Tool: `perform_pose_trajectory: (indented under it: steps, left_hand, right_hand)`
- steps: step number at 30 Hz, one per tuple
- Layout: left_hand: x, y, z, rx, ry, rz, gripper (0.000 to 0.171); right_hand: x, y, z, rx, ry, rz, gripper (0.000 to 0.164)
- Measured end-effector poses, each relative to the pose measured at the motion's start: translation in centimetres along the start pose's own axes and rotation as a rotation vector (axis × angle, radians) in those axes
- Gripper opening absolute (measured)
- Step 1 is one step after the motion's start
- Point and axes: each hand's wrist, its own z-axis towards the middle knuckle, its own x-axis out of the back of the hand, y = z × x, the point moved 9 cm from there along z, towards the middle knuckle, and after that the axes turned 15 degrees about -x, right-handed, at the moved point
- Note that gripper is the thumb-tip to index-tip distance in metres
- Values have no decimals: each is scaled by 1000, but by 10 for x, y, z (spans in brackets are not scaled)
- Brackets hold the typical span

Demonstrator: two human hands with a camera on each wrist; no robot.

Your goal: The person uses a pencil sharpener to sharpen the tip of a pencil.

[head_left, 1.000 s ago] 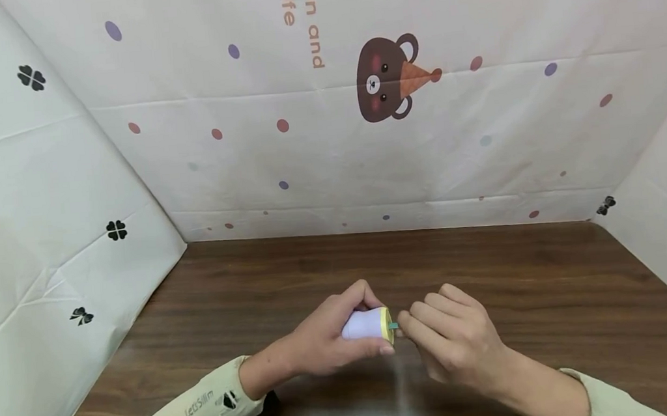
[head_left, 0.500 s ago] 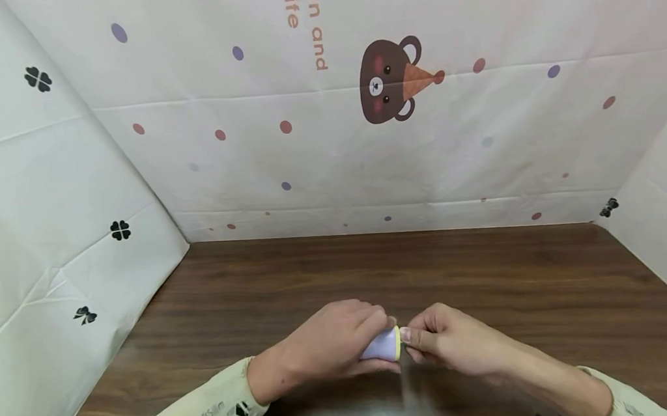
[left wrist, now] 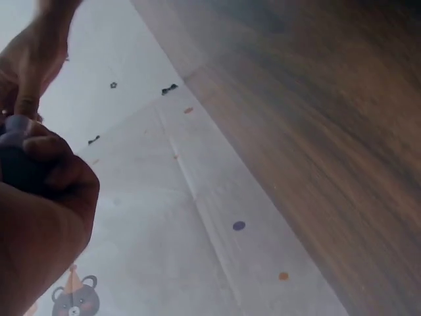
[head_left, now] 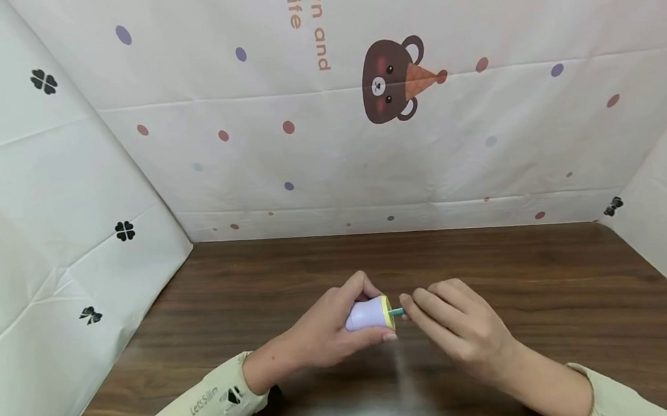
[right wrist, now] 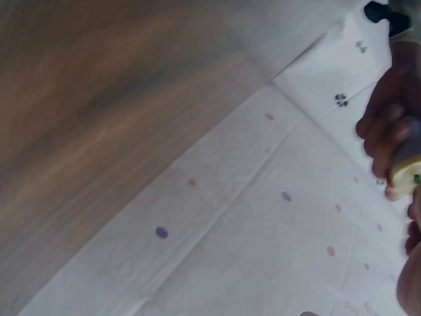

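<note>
A small lavender pencil sharpener (head_left: 367,314) with a yellow rim lies sideways in my left hand (head_left: 326,332), held between thumb and fingers above the table. From its yellow end sticks out a slim teal pencil (head_left: 397,311), pointing right. My right hand (head_left: 460,325) pinches the pencil's outer end, knuckles up, and most of the pencil is hidden in that hand. In the right wrist view the sharpener's yellow face (right wrist: 402,176) shows a green spot at its middle. Dim in the left wrist view, my left hand (left wrist: 66,171) wraps the sharpener.
Below both hands spreads a dark brown wooden table (head_left: 268,272). A white printed sheet (head_left: 219,171) with dots and a bear stands along its back edge, and similar sheets rise at left and right.
Both hands twist: half a second ago the left was rolled over the sharpener and the right showed its thumb; now both are rolled back. More of the teal pencil shows than before.
</note>
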Motion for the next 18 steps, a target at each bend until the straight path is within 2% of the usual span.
perform_pose_trajectory:
  steps: [2, 4, 7, 9, 11, 13, 16, 18]
  left_hand:
    - [-3, 0, 1, -3, -12, -79, 35]
    - [-6, 2, 2, -15, -25, -121, 35]
    - [-7, 3, 2, -37, -41, -106, 35]
    - [-7, 6, 2, -62, -48, -30, 38]
    - [-6, 10, 2, -93, -60, 88, 42]
    - [-7, 16, 2, -147, -83, 242, 47]
    - [-12, 27, 3, -275, -136, 494, 52]
    - [-18, 36, 3, -391, -174, 643, 52]
  right_hand:
    - [4, -7, -1, 116, 64, -25, 22]
    - [3, -10, -1, 153, 64, -22, 23]
    - [0, -9, -1, 112, 19, 0, 26]
    - [-4, -5, -1, 21, -35, 31, 26]
    - [-9, 3, -3, -128, -133, 93, 24]
    - [-17, 14, -10, -346, -284, 199, 21]
    - [-35, 33, -33, -761, -581, 436, 21]
    - [-47, 39, -55, -1061, -782, 689, 20]
